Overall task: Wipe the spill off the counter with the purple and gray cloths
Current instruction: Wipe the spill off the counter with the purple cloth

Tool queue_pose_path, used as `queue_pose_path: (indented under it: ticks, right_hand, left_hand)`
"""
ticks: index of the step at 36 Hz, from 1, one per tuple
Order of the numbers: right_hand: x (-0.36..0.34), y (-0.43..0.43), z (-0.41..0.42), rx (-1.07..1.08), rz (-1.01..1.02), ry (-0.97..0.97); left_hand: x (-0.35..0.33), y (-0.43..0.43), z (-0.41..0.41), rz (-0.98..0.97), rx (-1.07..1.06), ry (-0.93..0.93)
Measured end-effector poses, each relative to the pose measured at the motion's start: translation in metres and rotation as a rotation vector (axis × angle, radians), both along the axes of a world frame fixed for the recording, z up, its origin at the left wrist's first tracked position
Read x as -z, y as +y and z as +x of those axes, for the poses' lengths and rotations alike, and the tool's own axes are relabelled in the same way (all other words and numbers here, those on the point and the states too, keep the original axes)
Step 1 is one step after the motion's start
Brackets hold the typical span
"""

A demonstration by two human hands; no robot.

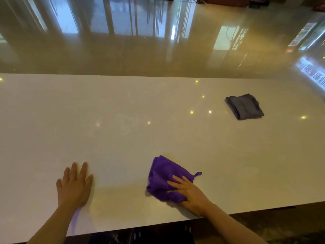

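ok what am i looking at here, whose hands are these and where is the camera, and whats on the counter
There is no machine here. A person wears a wide-angle camera on the head, looking forward and down, so the two arms reaching in from the bottom are that person's own. This is the only picture.

The pale shiny surface is the counter; the bright dots on it look like reflected lights. The left hand lies flat and open on the bare counter, holding nothing. The right hand presses down on a bunched purple cloth near the front edge, its fingers spread over the fabric rather than closed around it. A folded gray cloth sits untouched farther back on the right. A faint smear near the middle may be the spill, but I cannot be sure.
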State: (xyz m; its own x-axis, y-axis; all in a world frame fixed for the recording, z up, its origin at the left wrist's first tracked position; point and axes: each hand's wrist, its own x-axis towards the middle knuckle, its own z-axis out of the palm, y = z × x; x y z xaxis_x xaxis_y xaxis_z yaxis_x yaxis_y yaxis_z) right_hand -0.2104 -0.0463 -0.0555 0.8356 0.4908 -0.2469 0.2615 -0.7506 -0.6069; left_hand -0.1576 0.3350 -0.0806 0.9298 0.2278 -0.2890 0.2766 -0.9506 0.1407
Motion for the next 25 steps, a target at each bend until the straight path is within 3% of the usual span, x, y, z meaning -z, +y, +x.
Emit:
queue_pose_path:
  ticks: [12,20,25]
  right_hand:
    - [-0.025,-0.096,0.003,0.465,-0.008,0.147]
    - [-0.044,-0.079,0.023,0.936,0.410,0.324]
    - [-0.069,-0.062,0.047,0.970,0.688,0.327]
  left_hand:
    - [-0.007,-0.006,0.003,0.039,-0.027,0.025]
    - [-0.016,-0.024,0.012,0.010,-0.108,0.041]
    - [-0.039,-0.074,0.029,-0.103,-0.065,-0.081]
